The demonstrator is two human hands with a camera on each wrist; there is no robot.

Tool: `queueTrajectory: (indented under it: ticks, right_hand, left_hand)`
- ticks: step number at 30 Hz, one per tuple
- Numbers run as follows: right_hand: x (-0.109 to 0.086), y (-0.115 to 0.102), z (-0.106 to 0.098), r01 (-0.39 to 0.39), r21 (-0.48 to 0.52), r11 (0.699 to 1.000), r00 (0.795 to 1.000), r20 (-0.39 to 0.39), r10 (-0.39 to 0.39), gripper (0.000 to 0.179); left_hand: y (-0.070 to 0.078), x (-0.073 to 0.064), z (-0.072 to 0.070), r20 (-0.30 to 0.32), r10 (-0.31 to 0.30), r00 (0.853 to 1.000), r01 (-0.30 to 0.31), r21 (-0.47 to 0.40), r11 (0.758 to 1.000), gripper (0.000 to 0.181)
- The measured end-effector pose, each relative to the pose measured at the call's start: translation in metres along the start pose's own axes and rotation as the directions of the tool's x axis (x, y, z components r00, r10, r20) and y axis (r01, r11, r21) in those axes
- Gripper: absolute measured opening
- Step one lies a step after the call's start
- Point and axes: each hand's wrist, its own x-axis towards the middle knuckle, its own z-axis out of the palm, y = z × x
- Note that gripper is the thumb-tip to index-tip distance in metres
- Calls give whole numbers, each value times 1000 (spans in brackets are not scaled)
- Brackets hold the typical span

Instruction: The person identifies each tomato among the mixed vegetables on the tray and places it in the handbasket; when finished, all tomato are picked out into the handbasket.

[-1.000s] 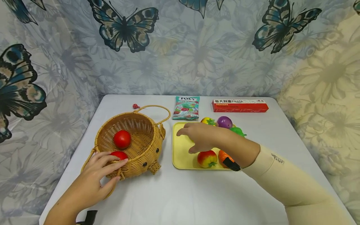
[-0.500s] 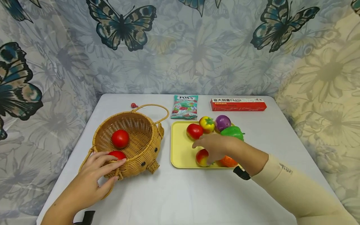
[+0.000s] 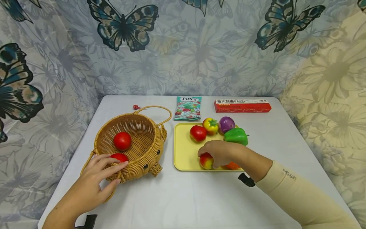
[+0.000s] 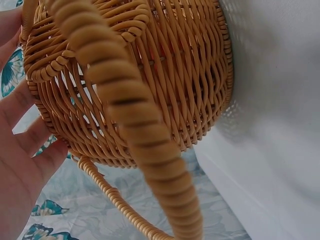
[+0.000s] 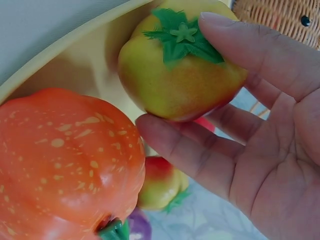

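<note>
My right hand (image 3: 218, 152) curls round a red-and-yellow fruit with a green leafy cap (image 5: 182, 75) at the tray's near edge. In the right wrist view the thumb lies by the leaves, the fingers along the other side. An orange pumpkin (image 5: 70, 160) sits beside it, partly hidden by the hand in the head view. My left hand (image 3: 100, 178) rests on the rim of a wicker basket (image 4: 185, 90), fingers fairly straight. Inside the basket are two tomatoes, one in the middle (image 3: 122, 141) and another by the fingers (image 3: 119, 157).
The yellow tray (image 3: 183, 156) also holds a red fruit (image 3: 198, 133), a red-yellow fruit (image 3: 210, 126), a purple one (image 3: 227, 124) and a green pepper (image 3: 236, 136). Behind lie a candy bag (image 3: 187, 108), a pasta box (image 3: 243, 106) and a small red item (image 3: 136, 107).
My right hand has come from over the tray's upper middle, down toward its near edge, and closed round the red-and-yellow fruit. The left hand stays on the basket rim.
</note>
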Motion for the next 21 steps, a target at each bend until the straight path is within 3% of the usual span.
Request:
queueTrajectory:
  ticks: [15,21]
  right_hand:
    - [-1,4,-6,-6,8,1000,1000,-30,6,68]
    - [-4,1,-19,49,-32,998,996,-73,-51,66]
  left_hand:
    - [0,0,0,-8,0,1000,0,1,1000,60]
    - [0,0,1,-8,6,1000,-6,3,1000,60]
